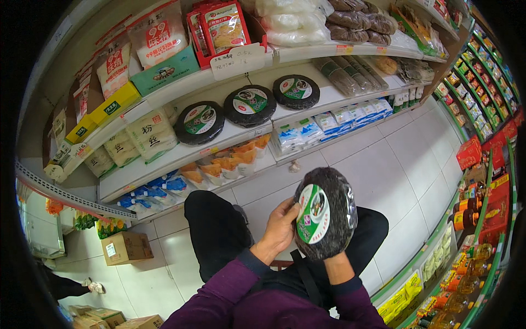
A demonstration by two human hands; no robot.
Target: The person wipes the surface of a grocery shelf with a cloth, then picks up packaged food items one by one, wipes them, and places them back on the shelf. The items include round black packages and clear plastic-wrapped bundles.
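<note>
A round, dark disc of dried seaweed (343, 214) in clear film, with a green and white label, is held over my lap, tilted up. My left hand (281, 224) grips its left edge, thumb on the front beside the label. Behind the disc's lower right side, my right hand (337, 260) supports it; the fingers are hidden. On the middle shelf ahead lie three similar discs in a row: a left one (199, 122), a middle one (250, 105) and a right one (296, 91).
Bagged noodles (150, 129) stand left of the discs, bundled dark noodles (349, 76) to the right. Salt-like bags (328, 121) line the bottom shelf. A cardboard box (127, 248) sits on the tiled floor, near another person's shoe (97, 287). Oil bottles (458, 302) fill the right-hand shelving.
</note>
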